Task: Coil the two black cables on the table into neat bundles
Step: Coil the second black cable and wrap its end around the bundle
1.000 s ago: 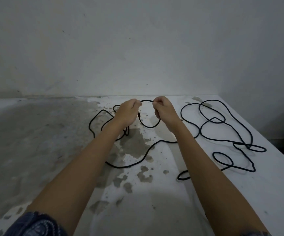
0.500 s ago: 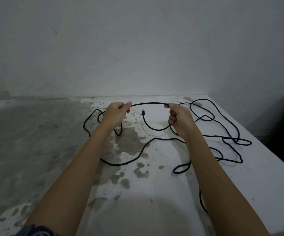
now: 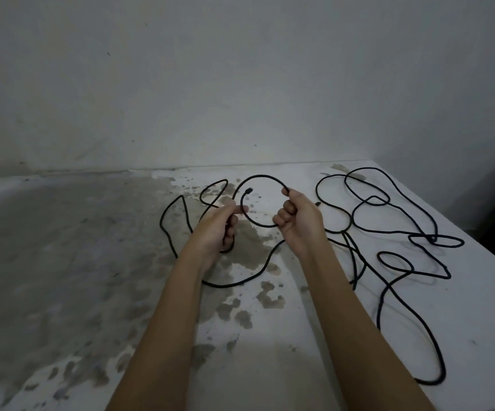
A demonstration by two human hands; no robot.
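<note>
I am at the start of the first bundle. Both hands hold the first cable (image 3: 262, 175) up over the middle of the tabletop (image 3: 462, 321), toward the far edge. The left hand (image 3: 216, 223) pinches it between thumb and fingers. The right hand (image 3: 296, 221) is curled around it, with the strand coming out at the top of the fist. Between the two hands the cable makes one round loop, and the plug (image 3: 248, 191) hangs free inside this loop.

The rest of this cable lies loose on the tabletop behind and under my left forearm. The second cable (image 3: 388, 229) lies untouched in wide, crossing loops near the right edge. Under my right forearm the strands run close together, and I cannot tell which cable is which there.

I judge that the next move is to close this loop in one hand and then draw more slack with the other hand, making each new turn the same size. I must pull gently, so that the loose part does not drag the second cable with it.
</note>
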